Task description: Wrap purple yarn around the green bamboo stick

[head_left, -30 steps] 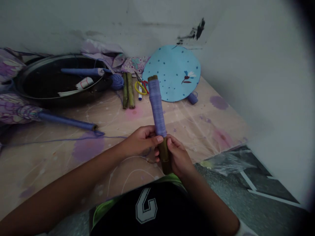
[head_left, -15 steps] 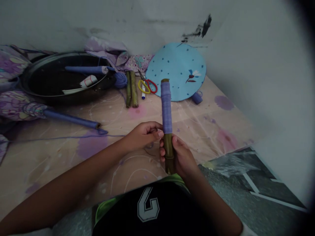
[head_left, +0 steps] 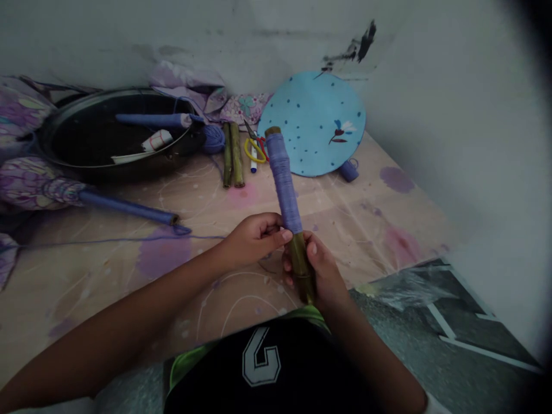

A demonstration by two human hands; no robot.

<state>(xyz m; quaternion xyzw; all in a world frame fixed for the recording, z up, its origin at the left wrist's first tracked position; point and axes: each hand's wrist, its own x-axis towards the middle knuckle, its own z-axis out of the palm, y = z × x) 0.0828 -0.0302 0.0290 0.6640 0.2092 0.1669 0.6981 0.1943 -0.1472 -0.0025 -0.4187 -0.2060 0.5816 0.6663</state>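
Observation:
A green-brown stick (head_left: 301, 261), its upper part wound with purple yarn (head_left: 284, 187), stands tilted to the left in front of me. My right hand (head_left: 325, 270) is wrapped round its bare lower part. At the lower edge of the winding, my left hand (head_left: 259, 238) has thumb and fingers closed against the stick. A purple strand (head_left: 202, 237) runs from the left to my left hand; where it passes through the fingers is hidden.
On the patterned tablecloth (head_left: 345, 241) lie two bare sticks (head_left: 234, 155), scissors (head_left: 255, 150), a marker (head_left: 253, 164), a yarn ball (head_left: 213, 139) and a blue round fan (head_left: 314, 123). A black pan (head_left: 81, 155) and a yarn-wrapped handle (head_left: 129, 207) are left.
The wrapped stick has tipped, its top moving left and now overlapping the scissors' red handle. Both hands remain on it, shifted slightly right.

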